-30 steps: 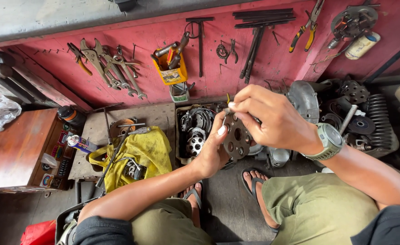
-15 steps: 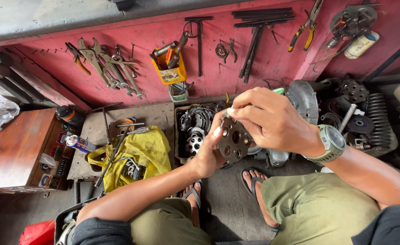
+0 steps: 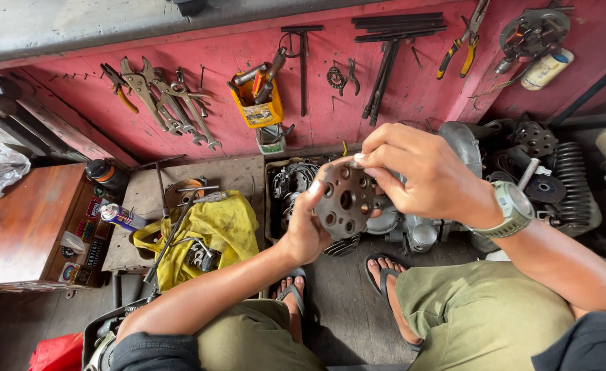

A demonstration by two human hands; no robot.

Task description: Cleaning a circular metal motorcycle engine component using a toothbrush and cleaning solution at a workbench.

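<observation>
My left hand [image 3: 307, 223] holds a round dark metal plate [image 3: 345, 200] with several holes, gripping it from below and behind, its face tilted toward me. My right hand [image 3: 423, 175], with a grey watch on the wrist, pinches the plate's upper right rim with thumb and fingers. Whether a small part sits between those fingertips is hidden. The plate hovers above a dark tray of metal parts [image 3: 293, 180] and my sandalled feet.
A red wall carries hanging pliers and wrenches [image 3: 169, 96], a yellow holder with tools [image 3: 258, 103], and long rods [image 3: 385, 62]. A yellow rag [image 3: 217, 227] lies left of the tray. An engine block with fins [image 3: 564, 182] sits at right, a wooden box [image 3: 21, 227] at left.
Both hands have kept the plate and turned it a little, so its holed face shows more fully. My right fingers have stayed at its upper rim.
</observation>
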